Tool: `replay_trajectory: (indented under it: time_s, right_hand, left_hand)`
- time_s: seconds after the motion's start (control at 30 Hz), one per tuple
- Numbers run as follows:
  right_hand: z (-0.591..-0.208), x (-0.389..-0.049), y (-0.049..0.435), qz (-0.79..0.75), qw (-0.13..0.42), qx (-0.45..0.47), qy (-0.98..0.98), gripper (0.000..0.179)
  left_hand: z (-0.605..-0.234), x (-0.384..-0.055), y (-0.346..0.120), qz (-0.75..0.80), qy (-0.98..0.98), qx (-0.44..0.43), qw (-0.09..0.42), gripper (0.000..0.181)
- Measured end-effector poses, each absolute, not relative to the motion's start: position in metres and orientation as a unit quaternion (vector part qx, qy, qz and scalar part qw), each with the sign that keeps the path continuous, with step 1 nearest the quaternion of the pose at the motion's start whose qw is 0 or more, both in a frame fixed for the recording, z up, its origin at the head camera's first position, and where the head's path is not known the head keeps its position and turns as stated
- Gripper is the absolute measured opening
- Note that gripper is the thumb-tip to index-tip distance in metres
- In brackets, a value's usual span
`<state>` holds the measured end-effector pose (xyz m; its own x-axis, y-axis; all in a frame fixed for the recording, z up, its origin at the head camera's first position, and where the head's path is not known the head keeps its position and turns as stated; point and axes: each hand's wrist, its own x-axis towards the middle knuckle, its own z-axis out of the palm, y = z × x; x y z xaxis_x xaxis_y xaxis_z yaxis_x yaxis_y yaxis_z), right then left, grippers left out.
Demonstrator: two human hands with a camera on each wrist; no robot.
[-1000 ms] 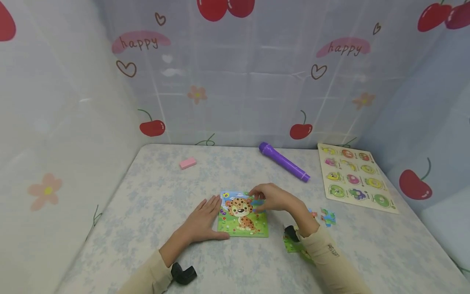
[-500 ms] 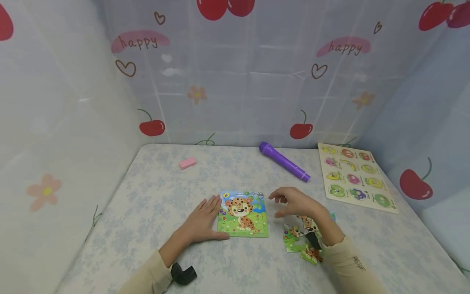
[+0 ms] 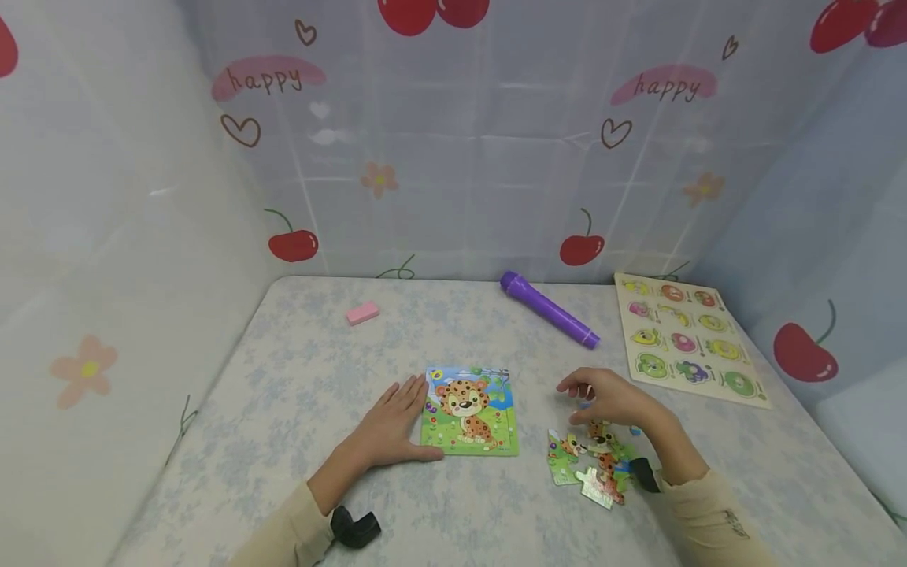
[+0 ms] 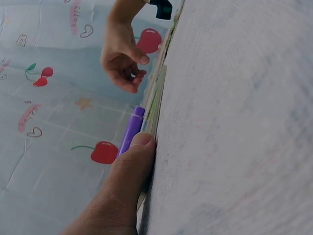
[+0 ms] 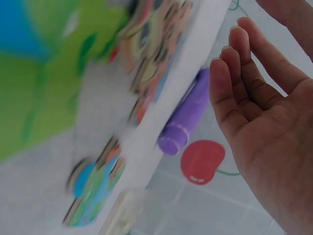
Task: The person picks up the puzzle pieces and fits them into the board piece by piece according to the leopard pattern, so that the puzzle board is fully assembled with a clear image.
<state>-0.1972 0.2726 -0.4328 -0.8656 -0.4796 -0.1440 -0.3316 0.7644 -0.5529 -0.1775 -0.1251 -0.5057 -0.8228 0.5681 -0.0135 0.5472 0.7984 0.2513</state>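
A square leopard jigsaw puzzle [image 3: 469, 411] lies on the table in the middle of the head view. My left hand [image 3: 397, 425] rests flat beside it, fingers spread along its left edge and thumb at its lower left corner. My right hand [image 3: 611, 397] hovers over a heap of loose puzzle pieces [image 3: 563, 465], right of the puzzle. Its fingers are loosely bent, with a gap to the thumb and nothing between them. In the right wrist view more loose pieces [image 5: 98, 183] lie below the hand [image 5: 269, 107]. One piece [image 3: 597, 488] lies with its pale side up.
A purple toy microphone [image 3: 549, 310] lies at the back of the table. At the far right is a board of fruit pictures [image 3: 690, 340]. A small pink block [image 3: 363, 313] sits back left. Printed curtains [image 3: 439, 157] enclose the table behind and at the sides.
My right hand has moved right, from the puzzle's upper right corner to over the loose pieces, uncovering that corner. My left hand has stayed in place.
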Motion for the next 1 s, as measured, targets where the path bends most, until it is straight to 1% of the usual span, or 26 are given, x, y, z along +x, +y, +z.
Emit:
replay_trajectory:
  time_s: [0.37, 0.47, 0.67, 1.0]
  right_hand:
    - [-0.444, -0.191, 0.312, -0.297, 0.166, -0.171, 0.925, 0.040]
    - [-0.444, -0.189, 0.316, -0.293, 0.170, -0.161, 0.927, 0.041]
    - [-0.444, -0.189, 0.322, -0.268, 0.158, -0.154, 0.938, 0.043]
    - [-0.451, -0.195, 0.327, -0.281, 0.162, -0.158, 0.933, 0.043]
  left_hand:
    - [-0.505, -0.177, -0.125, 0.115, 0.948, 0.294, 0.041, 0.119]
    - [-0.505, -0.178, -0.125, 0.114, 0.948, 0.295, 0.040, 0.119]
    - [-0.507, -0.179, -0.125, 0.113, 0.947, 0.300, 0.038, 0.120]
    - [-0.506, -0.178, -0.125, 0.113, 0.947, 0.297, 0.040, 0.119]
